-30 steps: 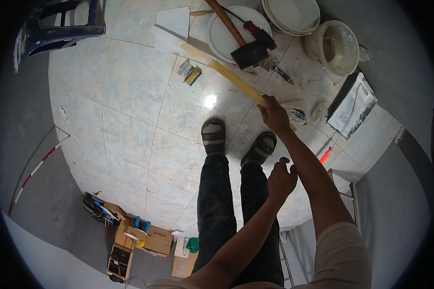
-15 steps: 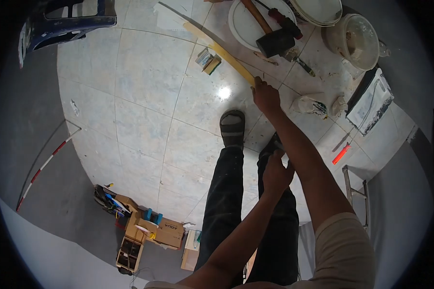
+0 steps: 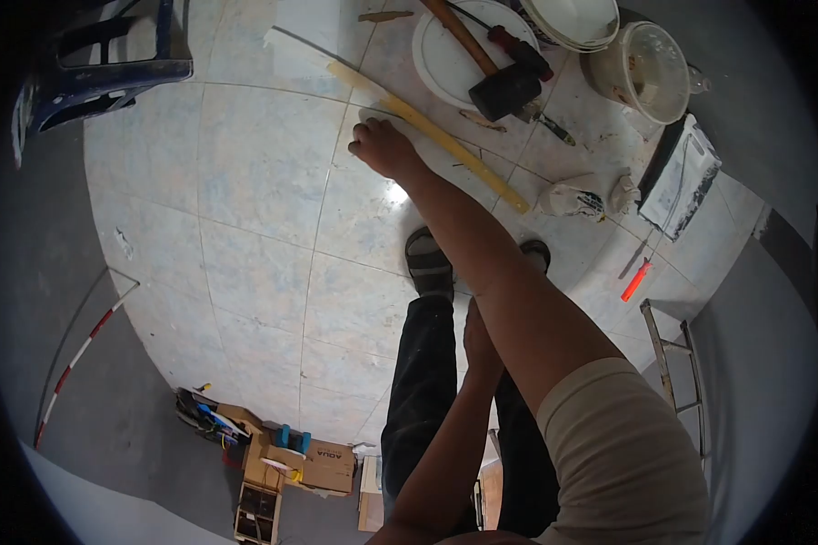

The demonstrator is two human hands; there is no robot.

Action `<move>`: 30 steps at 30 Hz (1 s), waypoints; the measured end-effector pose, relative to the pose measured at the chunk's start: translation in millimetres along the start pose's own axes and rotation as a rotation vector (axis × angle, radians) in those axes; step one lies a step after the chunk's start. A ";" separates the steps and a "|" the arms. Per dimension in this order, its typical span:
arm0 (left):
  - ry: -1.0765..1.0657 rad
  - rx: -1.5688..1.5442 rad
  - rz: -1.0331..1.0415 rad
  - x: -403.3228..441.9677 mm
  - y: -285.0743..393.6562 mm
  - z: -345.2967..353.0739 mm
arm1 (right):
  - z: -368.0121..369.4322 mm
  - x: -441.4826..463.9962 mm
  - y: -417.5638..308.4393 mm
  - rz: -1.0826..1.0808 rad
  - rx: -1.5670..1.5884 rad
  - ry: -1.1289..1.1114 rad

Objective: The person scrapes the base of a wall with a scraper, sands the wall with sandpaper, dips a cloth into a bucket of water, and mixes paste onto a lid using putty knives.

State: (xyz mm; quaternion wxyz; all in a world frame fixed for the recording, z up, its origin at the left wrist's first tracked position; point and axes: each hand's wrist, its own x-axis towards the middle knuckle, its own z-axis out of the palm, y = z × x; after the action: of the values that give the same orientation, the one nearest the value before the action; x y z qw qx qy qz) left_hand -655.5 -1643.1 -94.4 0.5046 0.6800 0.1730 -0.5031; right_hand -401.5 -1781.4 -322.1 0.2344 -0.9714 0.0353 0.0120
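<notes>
My right hand (image 3: 384,150) is low over the tiled floor, its fingers curled down where the small box stood; the hand covers that spot, and what the fingers hold is hidden. A long yellow strip (image 3: 454,145) lies on the tiles beside it, untouched. My left hand (image 3: 482,338) is near my legs, partly behind my right forearm, with its fingers mostly hidden. Beyond the strip, a black-headed mallet (image 3: 505,92) with a wooden handle rests across a white round lid (image 3: 438,56), next to a tool with a red and black handle (image 3: 521,52).
Buckets (image 3: 650,77) stand at the upper right, near a white tray (image 3: 683,182). A red-handled tool (image 3: 636,282) and a ladder (image 3: 673,347) are at right. A blue stool (image 3: 109,77) is upper left; cardboard boxes (image 3: 327,466) and a red-white pole (image 3: 77,352) are lower left.
My right hand has let go of the yellow strip, which now lies on the floor, and has moved left onto the small box's spot. My left hand has drawn back behind my right forearm.
</notes>
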 end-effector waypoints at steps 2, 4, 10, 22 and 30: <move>-0.019 0.214 -0.055 6.7 38.6 -1.6 | -12.7 -5.3 -13.7 0.108 0.116 0.012; -0.034 0.579 0.011 8.4 53.6 0.3 | -66.7 -11.3 -23.6 0.060 0.150 0.063; 0.030 0.660 0.034 9.0 70.0 7.6 | -220.2 -20.7 -4.9 0.359 -0.197 0.350; -0.097 0.536 0.133 5.4 38.9 49.1 | -226.7 -16.4 48.8 0.402 -0.426 0.299; -0.022 0.408 0.355 -8.2 61.0 21.3 | -281.9 -60.7 -23.0 0.368 -0.217 0.276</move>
State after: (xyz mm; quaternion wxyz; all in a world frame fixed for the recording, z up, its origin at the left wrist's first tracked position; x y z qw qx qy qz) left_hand -624.6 -1685.5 -55.8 0.4392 0.7818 -0.0594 -0.4385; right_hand -458.3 -1885.8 -58.4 0.1159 -0.9606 0.2414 -0.0745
